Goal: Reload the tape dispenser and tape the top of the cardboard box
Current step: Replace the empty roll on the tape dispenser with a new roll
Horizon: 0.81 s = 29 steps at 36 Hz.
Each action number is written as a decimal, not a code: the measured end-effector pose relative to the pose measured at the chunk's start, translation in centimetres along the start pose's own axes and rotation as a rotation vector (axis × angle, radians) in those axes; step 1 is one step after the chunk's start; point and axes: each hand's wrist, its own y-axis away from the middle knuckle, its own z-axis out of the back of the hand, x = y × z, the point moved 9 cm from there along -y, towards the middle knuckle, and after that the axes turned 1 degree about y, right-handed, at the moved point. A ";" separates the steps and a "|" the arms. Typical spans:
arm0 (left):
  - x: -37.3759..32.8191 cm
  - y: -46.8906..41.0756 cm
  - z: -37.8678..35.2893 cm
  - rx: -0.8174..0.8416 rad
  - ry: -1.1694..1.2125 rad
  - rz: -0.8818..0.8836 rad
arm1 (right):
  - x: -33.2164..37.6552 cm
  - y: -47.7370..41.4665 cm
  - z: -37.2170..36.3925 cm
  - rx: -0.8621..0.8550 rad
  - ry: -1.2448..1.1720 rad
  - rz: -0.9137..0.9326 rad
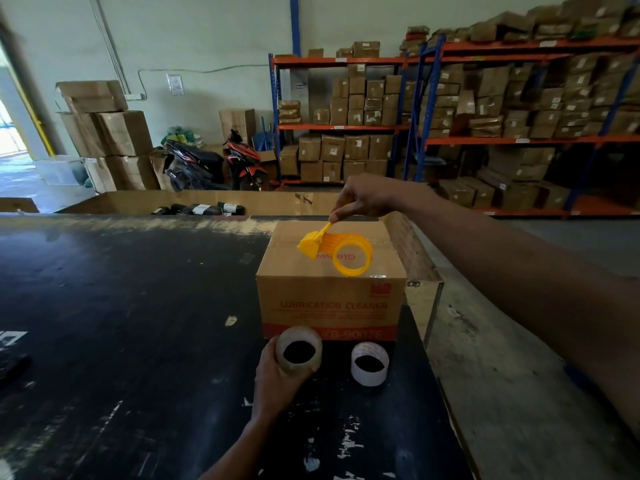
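Okay, my right hand (363, 199) pinches the empty yellow tape dispenser (334, 251) on the cardboard box (329, 303), while my left hand (277, 372) wraps the clear tape roll (298, 351) near the box on the tabletop (121, 306). Reloading and taping are still ahead.

Dim daylight from left doorway (10, 129); warped, blurred edges.

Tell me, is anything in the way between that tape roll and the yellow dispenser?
Nothing visible. The left hand holds the tape roll in front of the box; the right hand lifts the empty dispenser above it.
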 end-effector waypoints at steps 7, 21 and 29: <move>-10.4 0.5 -0.2 -0.107 0.116 -0.388 | -1.1 -0.9 -0.5 -0.012 -0.015 -0.007; -19.1 -2.3 -1.9 -0.246 0.224 -0.466 | -0.6 0.0 0.3 -0.003 -0.095 -0.011; -18.8 -3.7 -1.7 -0.292 0.249 -0.420 | -0.8 1.4 1.0 0.003 -0.310 0.008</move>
